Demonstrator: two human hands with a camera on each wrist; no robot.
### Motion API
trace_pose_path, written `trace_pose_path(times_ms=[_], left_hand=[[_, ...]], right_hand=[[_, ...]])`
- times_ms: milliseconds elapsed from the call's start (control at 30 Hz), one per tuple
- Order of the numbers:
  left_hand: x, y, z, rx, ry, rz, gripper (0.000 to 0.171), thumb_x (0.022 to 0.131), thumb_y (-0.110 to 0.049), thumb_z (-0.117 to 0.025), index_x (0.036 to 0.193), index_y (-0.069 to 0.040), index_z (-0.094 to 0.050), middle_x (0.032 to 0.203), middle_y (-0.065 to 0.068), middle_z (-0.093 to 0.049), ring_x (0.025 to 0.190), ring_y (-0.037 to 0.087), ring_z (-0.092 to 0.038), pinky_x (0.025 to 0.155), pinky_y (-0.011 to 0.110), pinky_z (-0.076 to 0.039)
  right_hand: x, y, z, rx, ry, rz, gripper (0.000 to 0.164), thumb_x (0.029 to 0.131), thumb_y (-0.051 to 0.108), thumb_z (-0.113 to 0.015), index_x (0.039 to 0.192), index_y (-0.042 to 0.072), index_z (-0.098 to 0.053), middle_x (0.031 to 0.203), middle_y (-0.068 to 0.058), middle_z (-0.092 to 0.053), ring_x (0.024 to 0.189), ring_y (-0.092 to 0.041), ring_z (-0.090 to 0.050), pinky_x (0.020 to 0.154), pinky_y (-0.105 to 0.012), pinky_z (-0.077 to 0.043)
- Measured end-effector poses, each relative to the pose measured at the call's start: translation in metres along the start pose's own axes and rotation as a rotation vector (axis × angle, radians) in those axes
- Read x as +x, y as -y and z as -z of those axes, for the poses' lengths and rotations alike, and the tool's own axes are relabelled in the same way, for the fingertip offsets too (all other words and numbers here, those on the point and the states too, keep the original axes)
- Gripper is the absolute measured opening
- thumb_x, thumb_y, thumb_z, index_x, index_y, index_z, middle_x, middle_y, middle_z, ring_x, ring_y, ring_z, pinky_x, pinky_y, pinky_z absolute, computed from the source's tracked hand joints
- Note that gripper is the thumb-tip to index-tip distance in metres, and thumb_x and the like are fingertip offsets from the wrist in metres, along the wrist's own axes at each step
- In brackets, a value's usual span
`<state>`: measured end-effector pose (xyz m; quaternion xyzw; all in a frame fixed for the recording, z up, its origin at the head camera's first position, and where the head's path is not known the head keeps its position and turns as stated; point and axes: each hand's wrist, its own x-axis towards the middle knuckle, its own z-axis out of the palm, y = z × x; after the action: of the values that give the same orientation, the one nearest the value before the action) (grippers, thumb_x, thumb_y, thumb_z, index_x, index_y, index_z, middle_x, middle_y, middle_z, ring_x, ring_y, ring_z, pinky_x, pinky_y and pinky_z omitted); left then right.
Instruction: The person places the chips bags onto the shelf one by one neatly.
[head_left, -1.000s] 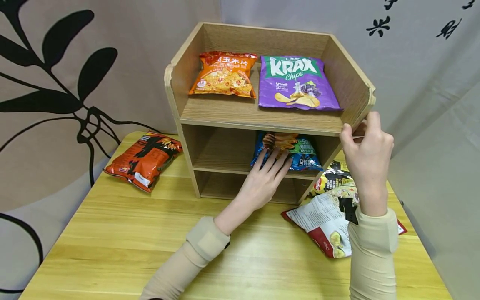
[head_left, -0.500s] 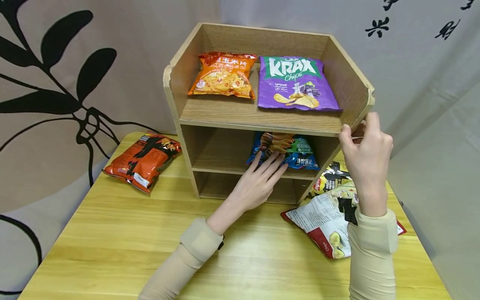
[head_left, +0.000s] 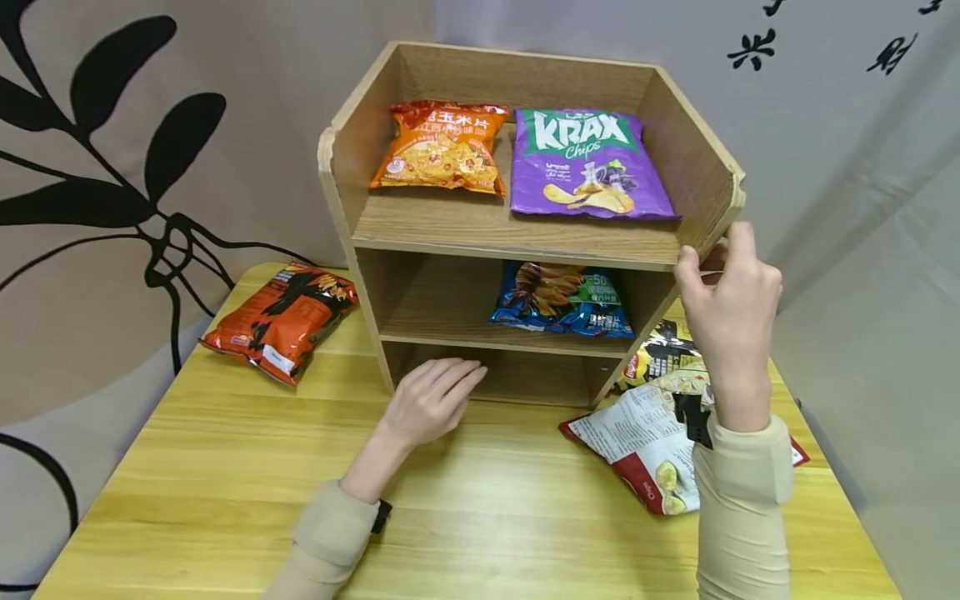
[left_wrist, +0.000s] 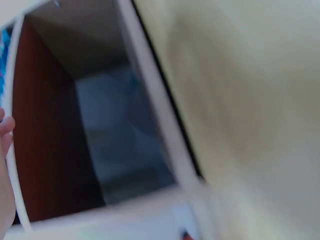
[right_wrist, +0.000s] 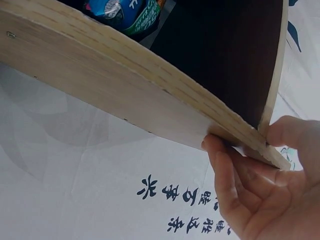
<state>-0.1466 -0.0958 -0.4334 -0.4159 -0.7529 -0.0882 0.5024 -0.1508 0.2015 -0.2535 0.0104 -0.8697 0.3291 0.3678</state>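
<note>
My right hand [head_left: 731, 308] grips the right side panel of the wooden shelf [head_left: 517, 254], thumb on the front edge and fingers on the outer face, as the right wrist view also shows. In front of the shelf's lowest level, my left hand [head_left: 431, 404] is held in the air with nothing in it, its fingers together and lightly bent. A blue chip bag [head_left: 562, 300] lies on the middle level, towards the right. On the top level sit an orange chip bag [head_left: 446, 148] and a purple Krax chip bag [head_left: 588, 165], side by side.
A red-and-black chip bag [head_left: 281, 321] lies on the wooden table [head_left: 480, 517] left of the shelf. To the right are a white-and-red chip bag [head_left: 645, 442], partly behind my right forearm, and a yellow-and-black bag [head_left: 660, 354]. A patterned curtain [head_left: 847, 167] hangs behind.
My left hand has come off the blue chip bag and moved left and down, towards me. The bag had shifted slightly left under its fingers. My right hand keeps its place on the shelf.
</note>
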Motion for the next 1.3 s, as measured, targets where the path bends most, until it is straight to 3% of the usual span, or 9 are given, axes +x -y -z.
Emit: trace_pose_path(times_ms=[267, 367, 500, 633, 733, 833, 900, 1000, 1300], left_hand=[[-0.060, 0.049, 0.026, 0.086, -0.069, 0.147, 0.027, 0.084, -0.009, -0.042, 0.073, -0.002, -0.065, 0.061, 0.007, -0.066, 0.038, 0.016, -0.052, 0.033, 0.021, -0.035], [-0.073, 0.065, 0.035, 0.144, -0.048, 0.256, 0.021, 0.078, -0.009, -0.044, 0.072, -0.001, -0.063, 0.058, 0.009, -0.064, 0.035, 0.018, -0.047, 0.030, 0.023, -0.028], [-0.082, 0.085, 0.042, 0.208, 0.014, 0.468, 0.019, 0.077, -0.006, -0.047, 0.077, 0.001, -0.065, 0.066, 0.013, -0.066, 0.044, 0.026, -0.054, 0.034, 0.033, -0.036], [-0.088, 0.106, 0.049, 0.233, 0.242, 0.779, 0.024, 0.083, -0.006, -0.055, 0.103, 0.006, -0.063, 0.104, 0.023, -0.066, 0.092, 0.042, -0.061, 0.071, 0.048, -0.052], [-0.091, 0.121, 0.056, 0.199, 0.578, 1.029, 0.054, 0.087, -0.019, -0.061, 0.134, 0.002, -0.045, 0.141, 0.032, -0.039, 0.131, 0.056, -0.031, 0.100, 0.068, -0.032], [-0.093, 0.132, 0.059, 0.135, 0.893, 1.191, 0.078, 0.090, -0.031, -0.059, 0.150, -0.004, -0.018, 0.151, 0.038, -0.009, 0.135, 0.065, -0.003, 0.102, 0.076, -0.017], [-0.093, 0.136, 0.058, 0.105, 1.024, 1.231, 0.084, 0.091, -0.035, -0.058, 0.152, -0.004, -0.008, 0.150, 0.041, -0.001, 0.131, 0.069, -0.001, 0.101, 0.077, -0.017], [-0.095, 0.140, 0.056, 0.102, 1.095, 1.237, 0.084, 0.091, -0.031, -0.059, 0.151, -0.002, -0.008, 0.148, 0.044, -0.005, 0.126, 0.073, -0.010, 0.100, 0.076, -0.023], [-0.100, 0.145, 0.058, 0.142, 1.007, 1.161, 0.071, 0.086, -0.004, -0.057, 0.147, 0.000, -0.020, 0.135, 0.047, -0.027, 0.107, 0.072, -0.039, 0.081, 0.070, -0.043]], right_hand=[[0.001, 0.000, 0.000, -0.002, 0.004, -0.007, 0.029, 0.089, 0.014, -0.055, 0.110, -0.006, -0.056, 0.101, -0.024, -0.071, 0.081, -0.035, -0.070, 0.061, 0.005, -0.033], [0.001, 0.001, -0.001, -0.004, 0.009, -0.004, 0.028, 0.089, 0.014, -0.054, 0.110, -0.006, -0.056, 0.100, -0.024, -0.071, 0.081, -0.035, -0.070, 0.061, 0.005, -0.033], [0.001, 0.002, -0.001, -0.005, 0.008, 0.000, 0.028, 0.089, 0.014, -0.054, 0.109, -0.006, -0.056, 0.100, -0.024, -0.071, 0.080, -0.035, -0.070, 0.061, 0.005, -0.032], [0.001, 0.001, -0.001, -0.007, 0.011, -0.004, 0.029, 0.089, 0.015, -0.054, 0.110, -0.005, -0.056, 0.100, -0.025, -0.071, 0.081, -0.036, -0.070, 0.061, 0.005, -0.032], [0.001, 0.001, -0.001, -0.008, 0.014, -0.008, 0.030, 0.090, 0.015, -0.054, 0.111, -0.005, -0.056, 0.101, -0.025, -0.070, 0.082, -0.037, -0.070, 0.061, 0.005, -0.031], [0.000, 0.001, -0.001, -0.009, 0.015, -0.009, 0.030, 0.090, 0.015, -0.054, 0.111, -0.005, -0.056, 0.101, -0.025, -0.070, 0.082, -0.037, -0.070, 0.061, 0.005, -0.031], [0.000, 0.001, -0.001, -0.012, 0.017, -0.010, 0.030, 0.090, 0.015, -0.054, 0.112, -0.005, -0.055, 0.102, -0.025, -0.070, 0.083, -0.037, -0.070, 0.061, 0.005, -0.031], [0.000, 0.001, -0.001, -0.012, 0.017, -0.011, 0.030, 0.090, 0.015, -0.054, 0.111, -0.006, -0.055, 0.102, -0.025, -0.070, 0.083, -0.037, -0.070, 0.062, 0.005, -0.031], [0.000, 0.001, 0.001, -0.010, 0.014, -0.019, 0.030, 0.090, 0.015, -0.055, 0.112, -0.005, -0.055, 0.102, -0.024, -0.071, 0.083, -0.036, -0.070, 0.062, 0.005, -0.032]])
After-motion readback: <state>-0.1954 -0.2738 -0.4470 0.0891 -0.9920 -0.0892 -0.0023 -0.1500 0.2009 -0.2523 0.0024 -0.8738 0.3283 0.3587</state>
